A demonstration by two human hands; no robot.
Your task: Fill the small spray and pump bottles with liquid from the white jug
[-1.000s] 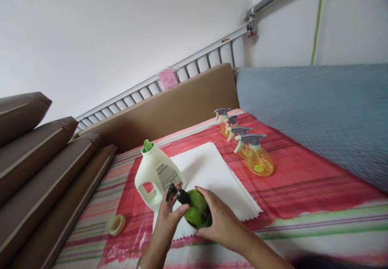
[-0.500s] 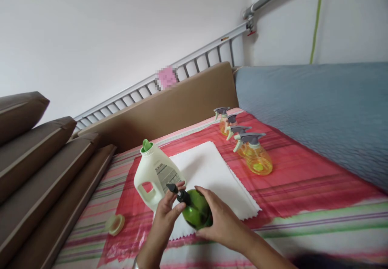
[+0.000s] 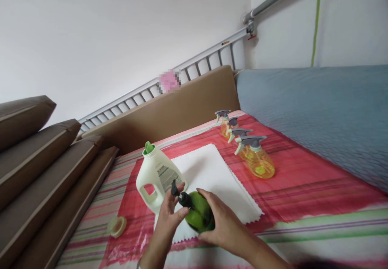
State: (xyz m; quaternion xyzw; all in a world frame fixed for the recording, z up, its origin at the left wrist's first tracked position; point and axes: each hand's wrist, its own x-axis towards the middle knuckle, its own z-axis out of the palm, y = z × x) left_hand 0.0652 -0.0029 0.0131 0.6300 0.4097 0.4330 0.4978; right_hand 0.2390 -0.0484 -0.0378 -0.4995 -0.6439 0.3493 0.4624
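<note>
A round green bottle (image 3: 197, 216) with a black pump top sits low in the middle, over a white cloth (image 3: 212, 180). My right hand (image 3: 222, 222) wraps around the green bottle's body. My left hand (image 3: 169, 216) is closed on the black pump top (image 3: 179, 194), thumb and fingers pinching its neck. Just behind my left hand stands a white detergent jug (image 3: 154, 176) with an open green spout. Its cap (image 3: 117, 225) lies on the striped cover to the left.
Several orange spray bottles (image 3: 256, 159) with grey triggers stand in a row on the red plastic sheet (image 3: 297, 184). Brown cushions (image 3: 45, 168) stack at the left, a brown headboard and metal rail run behind, and a blue mattress (image 3: 318, 107) lies at the right.
The black pump head has turned under my left hand, its nozzle swinging from pointing left to more upright. My right hand has kept hold of the bottle. The camera tipped slightly.
</note>
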